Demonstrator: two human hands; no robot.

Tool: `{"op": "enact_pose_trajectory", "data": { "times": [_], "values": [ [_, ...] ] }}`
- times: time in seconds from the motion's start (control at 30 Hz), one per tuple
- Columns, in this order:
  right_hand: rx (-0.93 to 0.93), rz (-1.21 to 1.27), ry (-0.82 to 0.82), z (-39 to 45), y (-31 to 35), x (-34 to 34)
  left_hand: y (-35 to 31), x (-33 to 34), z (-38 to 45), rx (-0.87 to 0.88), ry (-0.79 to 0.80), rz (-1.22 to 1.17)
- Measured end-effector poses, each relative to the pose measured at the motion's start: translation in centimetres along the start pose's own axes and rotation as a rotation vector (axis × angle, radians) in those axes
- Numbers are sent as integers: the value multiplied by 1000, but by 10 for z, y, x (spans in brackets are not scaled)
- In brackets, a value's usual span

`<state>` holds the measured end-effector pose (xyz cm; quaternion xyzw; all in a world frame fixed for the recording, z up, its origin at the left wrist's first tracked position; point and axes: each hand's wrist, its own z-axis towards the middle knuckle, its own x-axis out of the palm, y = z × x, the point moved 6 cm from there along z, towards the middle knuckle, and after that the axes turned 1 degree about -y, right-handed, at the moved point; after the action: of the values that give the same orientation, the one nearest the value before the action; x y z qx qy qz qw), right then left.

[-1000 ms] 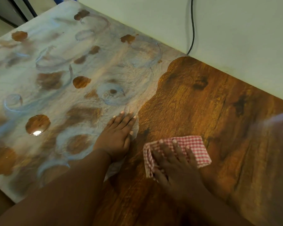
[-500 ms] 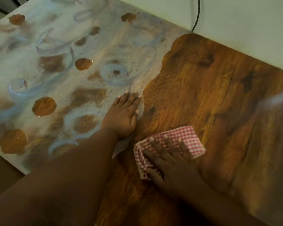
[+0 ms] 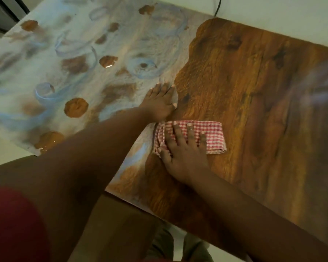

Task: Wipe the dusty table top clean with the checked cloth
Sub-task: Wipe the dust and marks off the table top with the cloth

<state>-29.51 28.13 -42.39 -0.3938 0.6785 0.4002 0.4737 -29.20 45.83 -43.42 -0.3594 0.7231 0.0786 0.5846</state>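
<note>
The right hand (image 3: 186, 154) is lying flat on the checked cloth (image 3: 210, 135). Its fingers (image 3: 189, 133) are straight and spread wide, and they are pressing the cloth down on the table top (image 3: 254, 110). It is not gripping anything. The cloth is red and white and folded into a long strip. It is sitting near the front edge of the table, about in the middle from side to side. It is lying right where the dusty part is meeting the clean part, and its left end is bunching up a little under the thumb.

The left hand (image 3: 159, 103) is resting flat on the table just behind the cloth, a bit nearer the back edge. Its fingers are straight and close together, and it is holding nothing. Its wrist is almost touching the left end of the cloth.

The right half of the table is showing shiny brown wood with dark knots. The left half is wearing a thick coat of pale dust (image 3: 64, 72), with swirls in it and round brown spots where the wood is peeking through. One spot (image 3: 76, 107) is sitting to the left of the left hand.

A black cord (image 3: 217, 6) is hanging down the pale wall (image 3: 273, 16) at the back edge. A red sleeve (image 3: 13, 224) is showing at the bottom left.
</note>
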Motion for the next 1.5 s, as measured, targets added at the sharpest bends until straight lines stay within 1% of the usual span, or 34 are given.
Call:
{"op": "enact_pose_trajectory", "data": {
  "times": [0.1,0.17,0.2,0.27,0.33,0.43,0.47,0.5,0.6,0.67,0.7,0.8,0.9,1.0,1.13,1.27,1.37,1.43,1.5],
  "values": [
    [-150,21,61,-41,15,12,0,-8,-1,28,148,84],
    [-201,-2,75,-79,1,20,-3,-12,-9,68,184,163],
    [-186,-15,70,-97,-14,21,-4,-13,-13,87,193,188],
    [-95,-45,88,-119,-48,19,-4,-15,-20,113,195,239],
    [17,-58,100,-117,-65,14,-3,-18,-25,127,174,278],
    [142,35,90,-79,-40,14,-7,-19,-30,103,160,285],
    [137,60,86,-63,-21,15,-9,-18,-31,92,156,291],
    [87,68,80,-51,1,17,-9,-18,-32,82,155,298],
    [-185,37,75,-50,62,24,-9,-17,-34,53,168,325],
    [-288,-8,77,-72,71,31,-10,-15,-33,40,180,339],
    [-300,-11,91,-86,66,35,-11,-14,-33,35,185,349],
    [-237,-27,114,-119,34,37,-14,-15,-33,8,169,408],
    [-134,-11,170,-127,11,34,-17,-13,-34,-27,129,444],
    [-46,15,183,-116,16,36,-16,-7,-34,-27,106,426],
    [50,55,173,-92,36,40,-9,-4,-34,32,69,314],
    [49,106,188,-67,66,38,-5,-3,-32,101,89,266],
    [48,118,224,-61,87,38,4,-17,-31,229,124,278],
    [14,110,252,-67,93,38,19,-27,-34,309,136,254],
    [-31,72,289,-77,91,37,48,-44,-37,356,94,225]
  ]
}}
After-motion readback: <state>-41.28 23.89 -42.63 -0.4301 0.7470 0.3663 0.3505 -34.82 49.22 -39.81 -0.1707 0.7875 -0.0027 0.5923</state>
